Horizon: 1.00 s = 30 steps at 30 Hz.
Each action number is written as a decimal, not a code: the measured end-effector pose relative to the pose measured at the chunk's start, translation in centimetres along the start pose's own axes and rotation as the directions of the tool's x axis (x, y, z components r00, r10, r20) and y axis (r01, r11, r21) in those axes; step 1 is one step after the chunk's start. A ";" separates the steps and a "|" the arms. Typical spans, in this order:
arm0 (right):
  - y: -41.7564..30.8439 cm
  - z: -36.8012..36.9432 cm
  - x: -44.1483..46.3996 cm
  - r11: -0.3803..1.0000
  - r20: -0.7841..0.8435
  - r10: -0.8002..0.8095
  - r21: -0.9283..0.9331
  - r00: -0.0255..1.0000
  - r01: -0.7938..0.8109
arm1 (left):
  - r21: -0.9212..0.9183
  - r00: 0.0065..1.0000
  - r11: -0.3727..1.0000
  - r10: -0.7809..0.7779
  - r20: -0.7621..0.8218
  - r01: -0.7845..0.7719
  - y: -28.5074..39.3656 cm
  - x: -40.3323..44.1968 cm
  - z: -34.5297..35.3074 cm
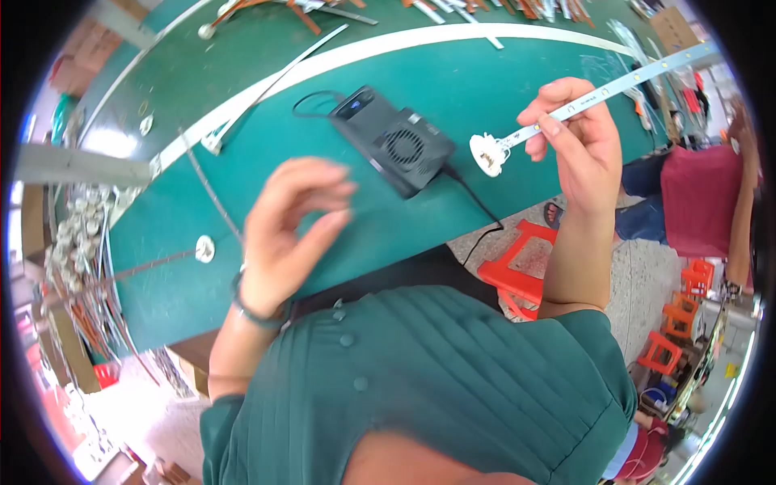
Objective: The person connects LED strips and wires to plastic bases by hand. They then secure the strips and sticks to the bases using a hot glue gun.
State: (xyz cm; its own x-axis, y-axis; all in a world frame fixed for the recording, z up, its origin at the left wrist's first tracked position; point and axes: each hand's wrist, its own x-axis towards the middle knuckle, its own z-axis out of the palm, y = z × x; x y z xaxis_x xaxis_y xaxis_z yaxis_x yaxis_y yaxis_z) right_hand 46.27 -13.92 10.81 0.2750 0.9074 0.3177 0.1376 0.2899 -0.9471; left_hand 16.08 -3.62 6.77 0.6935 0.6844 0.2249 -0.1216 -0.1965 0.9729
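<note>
In the head view, my right hand (584,141) pinches a white LED strip (647,73) between thumb and fingers. A small bundle of white wires (488,155) hangs at the strip's near end, above the green table (453,89). My left hand (295,222), slightly blurred, is over the table with its fingers bent and a gap to the thumb; nothing shows in it. Between the hands lies a black device with a round fan grille (396,145) and a small lit display. Neither hand touches it.
A black cable (477,202) runs from the device over the table's near edge. Strips with white wire bundles (205,249) lie to the left, beside a large pile (81,250). More strips lie at the back. A red stool (517,263) and another person (699,194) are at right.
</note>
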 end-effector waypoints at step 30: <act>1.2 8.5 -1.0 0.982 0.175 0.022 0.182 0.984 -0.054 | -0.524 0.984 0.839 -0.073 0.162 0.148 -1.2 -0.6 3.1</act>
State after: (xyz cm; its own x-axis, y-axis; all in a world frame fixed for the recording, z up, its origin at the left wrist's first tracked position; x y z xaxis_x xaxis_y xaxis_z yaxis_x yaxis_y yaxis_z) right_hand 38.07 -11.93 8.95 0.1075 0.9528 0.2840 -0.0534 0.2908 -0.9553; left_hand 17.98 -5.98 5.34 0.8062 0.5744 0.1420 -0.3713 0.3043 0.8772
